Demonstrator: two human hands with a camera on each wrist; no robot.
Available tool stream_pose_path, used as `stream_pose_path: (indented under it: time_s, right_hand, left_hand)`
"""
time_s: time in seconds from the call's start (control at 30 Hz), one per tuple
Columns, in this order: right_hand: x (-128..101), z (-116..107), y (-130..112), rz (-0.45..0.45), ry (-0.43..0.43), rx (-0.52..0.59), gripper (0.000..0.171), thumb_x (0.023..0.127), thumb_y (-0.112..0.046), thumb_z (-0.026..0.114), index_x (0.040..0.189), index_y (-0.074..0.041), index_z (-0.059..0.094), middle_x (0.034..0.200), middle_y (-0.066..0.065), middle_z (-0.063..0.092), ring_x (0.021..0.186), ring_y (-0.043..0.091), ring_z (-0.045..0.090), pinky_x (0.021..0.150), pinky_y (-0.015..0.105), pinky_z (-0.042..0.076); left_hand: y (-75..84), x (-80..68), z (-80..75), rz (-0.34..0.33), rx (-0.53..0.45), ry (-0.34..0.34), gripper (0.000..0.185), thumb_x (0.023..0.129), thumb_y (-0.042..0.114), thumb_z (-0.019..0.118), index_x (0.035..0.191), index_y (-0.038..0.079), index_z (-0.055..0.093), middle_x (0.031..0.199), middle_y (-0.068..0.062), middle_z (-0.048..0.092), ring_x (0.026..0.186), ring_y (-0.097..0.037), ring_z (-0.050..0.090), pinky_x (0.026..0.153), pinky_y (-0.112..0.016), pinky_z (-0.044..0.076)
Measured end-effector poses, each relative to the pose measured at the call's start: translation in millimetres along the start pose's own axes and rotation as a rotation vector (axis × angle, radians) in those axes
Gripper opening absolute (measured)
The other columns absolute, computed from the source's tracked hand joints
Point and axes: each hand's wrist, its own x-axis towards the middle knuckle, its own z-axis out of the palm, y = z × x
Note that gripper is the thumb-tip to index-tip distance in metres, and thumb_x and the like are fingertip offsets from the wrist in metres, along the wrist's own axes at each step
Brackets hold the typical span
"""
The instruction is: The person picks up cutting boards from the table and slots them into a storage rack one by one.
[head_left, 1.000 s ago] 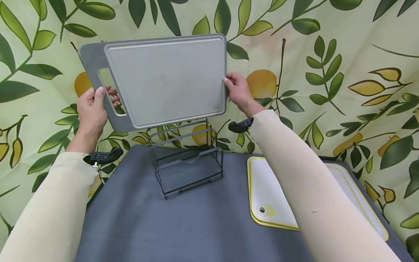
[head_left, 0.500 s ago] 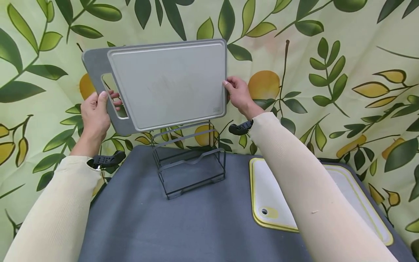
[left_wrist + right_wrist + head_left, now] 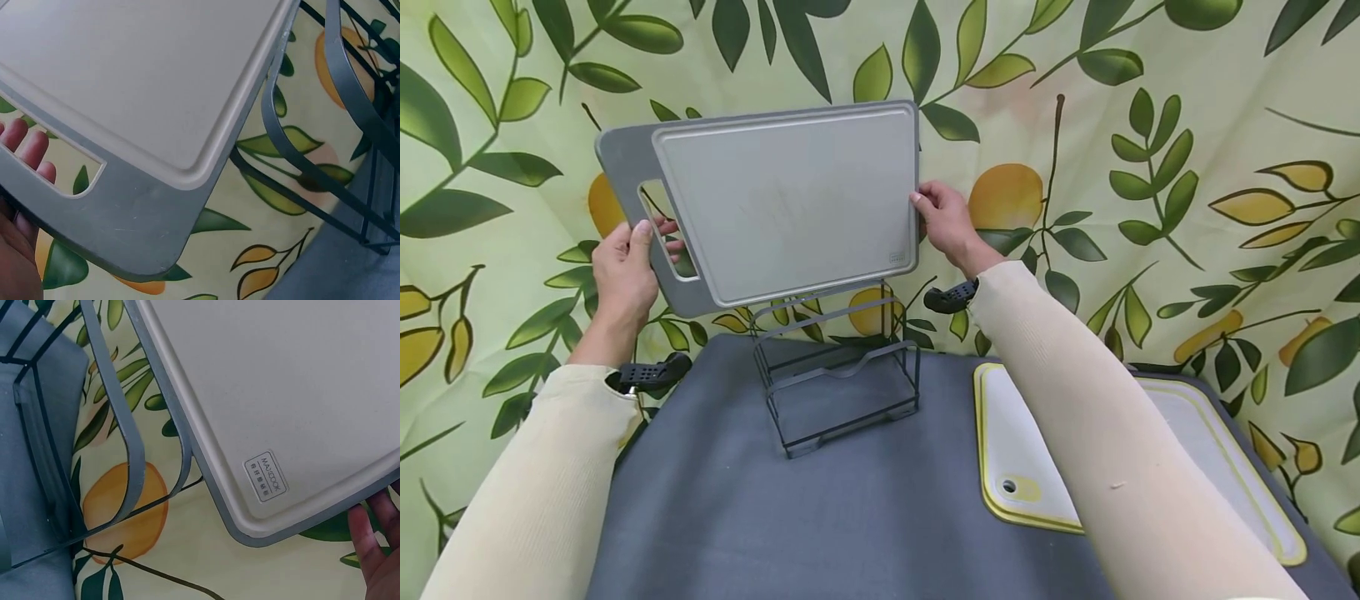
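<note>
A grey-rimmed cutting board (image 3: 790,200) is held up lengthwise and slightly tilted in the head view, its lower edge at the top of a dark wire rack (image 3: 842,375). My left hand (image 3: 627,271) grips its handle end, with fingers through the slot and the thumb on the front. At the opposite short edge, my right hand (image 3: 951,221) pinches the board, thumb in front and the other fingers mostly hidden behind. The right wrist view shows the board's stamped label (image 3: 267,477) near a corner, close beside the rack's curved bars (image 3: 128,450).
White cutting boards with yellow rims (image 3: 1022,450) lie at the right on the grey-covered table (image 3: 850,517), partly hidden by my right sleeve. Behind the rack hangs a leaf-and-fruit patterned cloth (image 3: 1150,275).
The cutting board has come down a little toward the rack, with both hands keeping their hold. The view has shifted slightly.
</note>
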Motion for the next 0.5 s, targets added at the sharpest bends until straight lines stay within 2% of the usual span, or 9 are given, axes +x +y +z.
stream_pose_path:
  time_s: [0.17,0.5]
  right_hand:
    - [-1,2,5,-0.001,-0.009,-0.007,0.033,0.108,-0.025,0.047,0.131,-0.004,0.058,0.114,0.007,0.062,0.101,0.017,0.056,0.098,0.039,0.052]
    - [-3,5,11,0.022,-0.023,-0.025,0.034,0.108,-0.025,0.047,0.133,-0.004,0.057,0.121,0.011,0.061,0.102,0.019,0.055,0.097,0.041,0.053]
  left_hand:
    - [-3.5,-1.7,-1.3,0.01,0.024,-0.002,0.043,0.103,0.03,0.056,0.132,-0.002,0.062,0.099,0.013,0.075,0.081,-0.001,0.074,0.071,-0.014,0.058]
    - [-11.0,-6.8,-5.8,-0.015,0.094,-0.019,0.038,0.104,0.032,0.054,0.13,0.006,0.064,0.101,0.015,0.074,0.083,0.0,0.074,0.07,-0.013,0.057]
